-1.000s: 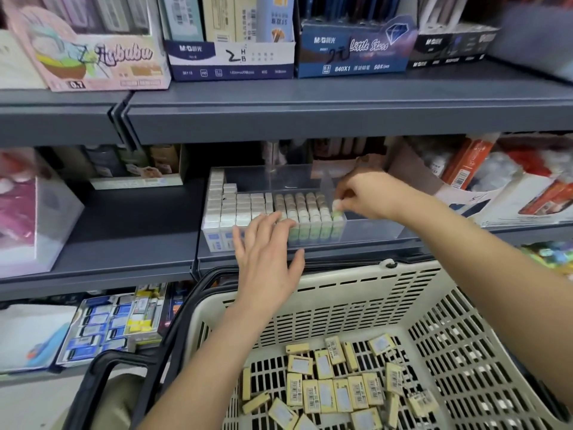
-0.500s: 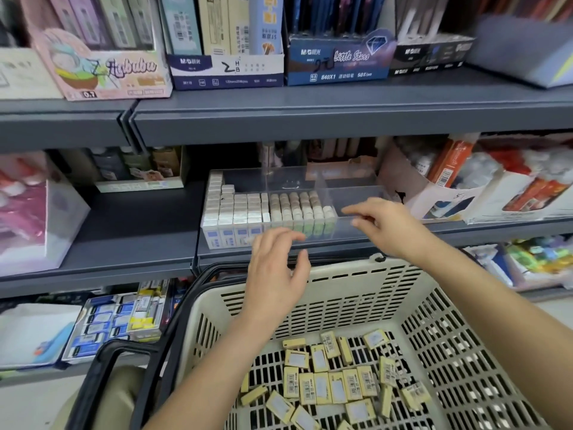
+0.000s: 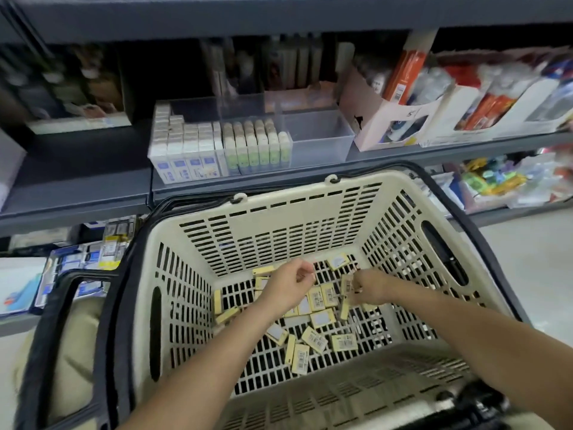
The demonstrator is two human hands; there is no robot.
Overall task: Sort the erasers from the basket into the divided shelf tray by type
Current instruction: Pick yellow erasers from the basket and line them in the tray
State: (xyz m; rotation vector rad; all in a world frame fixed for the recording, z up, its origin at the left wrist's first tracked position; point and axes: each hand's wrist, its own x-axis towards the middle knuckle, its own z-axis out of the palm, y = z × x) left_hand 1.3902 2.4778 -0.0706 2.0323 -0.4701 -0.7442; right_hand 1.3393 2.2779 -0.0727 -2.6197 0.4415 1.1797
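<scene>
Both hands have been brought down from the shelf into the cream slotted plastic basket (image 3: 279, 221), so a fresh pick is judged to be under way. Small flat yellow erasers with barcode labels (image 3: 314, 341) lie scattered on the basket floor, beneath and around the hands. A single yellow eraser (image 3: 348, 285) is pinched by the right hand (image 3: 369, 290). The left hand (image 3: 288, 285), just to its left, is curled; whether anything is held cannot be told. Farther off, on the grey metal shelf (image 3: 93, 187), stands the clear plastic divided tray (image 3: 347, 144). White-sleeved erasers (image 3: 186, 150) fill its left section and green-banded erasers (image 3: 257, 147) its middle; nothing is seen in the right section, presumably meant for the yellow type.
</scene>
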